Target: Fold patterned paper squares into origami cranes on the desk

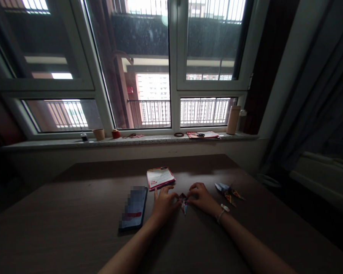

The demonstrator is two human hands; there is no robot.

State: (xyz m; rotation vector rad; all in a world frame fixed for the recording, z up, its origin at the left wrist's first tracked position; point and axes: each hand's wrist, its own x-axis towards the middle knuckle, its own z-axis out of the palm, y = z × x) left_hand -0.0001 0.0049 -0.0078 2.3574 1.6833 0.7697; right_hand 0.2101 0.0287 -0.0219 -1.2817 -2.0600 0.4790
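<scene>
A small piece of folded patterned paper (184, 205) lies on the table between my hands, its pointed end toward me. My left hand (164, 203) pinches its left edge with thumb and index finger. From the other side, my right hand (201, 198) grips the right edge, fingers curled; a bracelet circles that wrist. To the right rest colourful folded paper pieces (230, 193) with pointed ends. A phone (133, 208) with a partly blurred screen lies left of my left hand. Just beyond that hand sits a stack of paper sheets (160, 178) with red edges.
The brown table (74, 213) reaches toward a stone windowsill (148, 140). On the sill stand a tan bottle (233, 120), a paper cup (98, 134), a small red jar (115, 134), and papers with scissors (200, 134) on top. A grey curtain (308, 87) hangs at the right.
</scene>
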